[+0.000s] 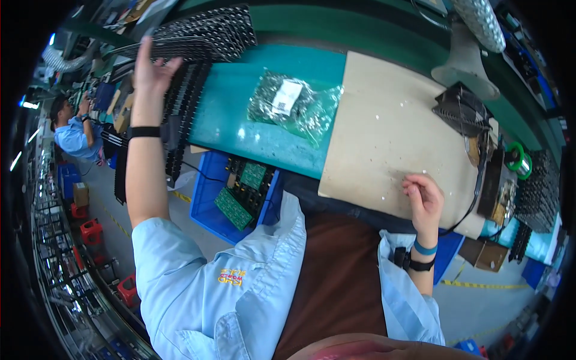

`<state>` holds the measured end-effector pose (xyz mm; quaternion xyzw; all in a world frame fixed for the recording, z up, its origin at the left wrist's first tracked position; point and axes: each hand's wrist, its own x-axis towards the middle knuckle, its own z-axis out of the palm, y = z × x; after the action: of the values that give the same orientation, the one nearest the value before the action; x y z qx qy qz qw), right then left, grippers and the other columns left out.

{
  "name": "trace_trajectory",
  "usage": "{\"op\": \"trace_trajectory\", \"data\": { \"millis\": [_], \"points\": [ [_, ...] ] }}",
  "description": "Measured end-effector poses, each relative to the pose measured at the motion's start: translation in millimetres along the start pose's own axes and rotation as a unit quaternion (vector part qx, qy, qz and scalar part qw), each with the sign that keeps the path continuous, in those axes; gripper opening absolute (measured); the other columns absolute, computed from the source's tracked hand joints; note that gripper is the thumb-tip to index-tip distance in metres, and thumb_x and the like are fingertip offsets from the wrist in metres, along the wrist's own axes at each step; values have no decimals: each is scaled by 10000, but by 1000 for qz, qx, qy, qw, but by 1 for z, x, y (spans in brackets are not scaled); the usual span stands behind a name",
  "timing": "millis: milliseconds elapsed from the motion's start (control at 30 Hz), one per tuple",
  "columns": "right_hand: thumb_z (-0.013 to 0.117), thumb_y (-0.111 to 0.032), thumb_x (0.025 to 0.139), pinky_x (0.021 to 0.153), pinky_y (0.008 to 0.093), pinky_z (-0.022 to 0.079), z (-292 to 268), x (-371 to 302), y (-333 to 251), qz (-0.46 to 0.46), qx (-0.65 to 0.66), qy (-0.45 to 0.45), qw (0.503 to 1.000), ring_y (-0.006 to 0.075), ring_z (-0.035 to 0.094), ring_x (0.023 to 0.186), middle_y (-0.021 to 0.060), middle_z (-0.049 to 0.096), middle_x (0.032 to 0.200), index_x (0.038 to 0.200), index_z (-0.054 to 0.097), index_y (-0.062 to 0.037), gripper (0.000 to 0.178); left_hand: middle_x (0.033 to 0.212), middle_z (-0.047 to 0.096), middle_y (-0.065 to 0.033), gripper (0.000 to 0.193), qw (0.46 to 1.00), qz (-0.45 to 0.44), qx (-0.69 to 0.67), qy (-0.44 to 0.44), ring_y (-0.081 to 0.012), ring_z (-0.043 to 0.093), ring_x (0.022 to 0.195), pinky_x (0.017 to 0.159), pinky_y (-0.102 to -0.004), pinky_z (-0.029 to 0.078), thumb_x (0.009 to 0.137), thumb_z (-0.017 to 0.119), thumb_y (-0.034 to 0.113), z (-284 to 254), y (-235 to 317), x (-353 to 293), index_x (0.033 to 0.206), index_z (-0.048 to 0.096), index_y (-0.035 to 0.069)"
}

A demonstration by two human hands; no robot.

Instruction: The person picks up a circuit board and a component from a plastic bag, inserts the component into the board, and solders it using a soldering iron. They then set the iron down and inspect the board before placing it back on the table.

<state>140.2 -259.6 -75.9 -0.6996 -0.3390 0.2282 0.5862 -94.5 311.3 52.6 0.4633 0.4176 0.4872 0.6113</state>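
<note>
At a teal tabletop, a worker's left hand is hovering at the near side of black perforated panels, its fingers standing apart; whether they are touching a panel, the view is not showing. The panels are sitting at the far left, just beyond a slotted black rack. Good handling is probably calling for a square grip on one rim, with the wrist kept clear of the rack, which is crowding the forearm. The right hand is hanging loosely curled over a beige board, nothing showing in it. Between them, a clear bag bearing a white label is lying flat. A blue bin is holding green circuit boards below the near edge, while a dark cable is trailing along the beige board's right side.
</note>
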Motion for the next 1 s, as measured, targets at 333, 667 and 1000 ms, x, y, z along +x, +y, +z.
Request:
{"op": "trace_trajectory", "data": {
  "millis": [333, 667, 1000],
  "points": [
    [620, 16, 956, 755, 243, 528, 21, 8, -19, -2, -110, -12, 994, 123, 657, 853, 67, 675, 976, 1083, 671, 29, 137, 1584, 245, -328, 988, 861, -8, -283, -424, -509, 169, 1494, 1196, -684, 180, 825, 695, 573, -99, 54, -79, 1574, 298, 66],
    [661, 17, 868, 848, 345, 543, 107, 65, -98, -202, -230, -158, 939, 300, 664, 955, 137, 662, 1058, 1088, 680, -13, 223, 1591, 185, -352, 1058, 934, 134, -214, -254, -507, 198, 1482, 1204, -617, 225, 867, 602, 696, -63, 3, -208, 1610, 171, 78],
    [606, -28, 882, 895, 419, 547, 180, 136, -48, -348, -325, -173, 862, 363, 640, 1031, 146, 661, 1139, 1196, 665, -55, 321, 1603, 137, -367, 1076, 932, 61, -253, -251, -515, 193, 1488, 1217, -593, 205, 881, 584, 714, -73, -38, -252, 1620, 117, 86]
  ]
}}
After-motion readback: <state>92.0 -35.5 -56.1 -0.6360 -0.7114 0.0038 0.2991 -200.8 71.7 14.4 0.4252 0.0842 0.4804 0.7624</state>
